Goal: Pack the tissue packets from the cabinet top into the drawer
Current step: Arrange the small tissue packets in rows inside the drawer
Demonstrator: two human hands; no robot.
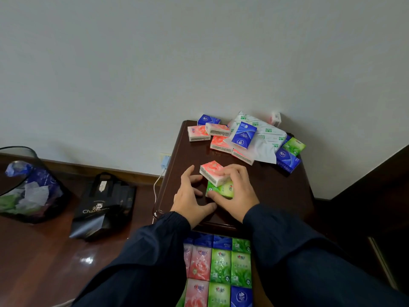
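Note:
On the dark wooden cabinet top (276,187), my right hand (238,191) grips a pink tissue packet (213,171) stacked on a green packet (223,189). My left hand (191,196) is open just left of them, fingers spread, thumb near the green packet's base. Several more packets lie at the back: pink ones (199,132), blue ones (243,135) and a green one (294,146). Below my arms the open drawer (219,269) holds rows of pink, green and blue packets.
A torn white plastic wrapper (265,134) lies among the packets at the back. A black paper bag (104,207) and a mesh bin (26,187) with wrappers stand on the floor to the left. A charger (165,161) plugs into the wall.

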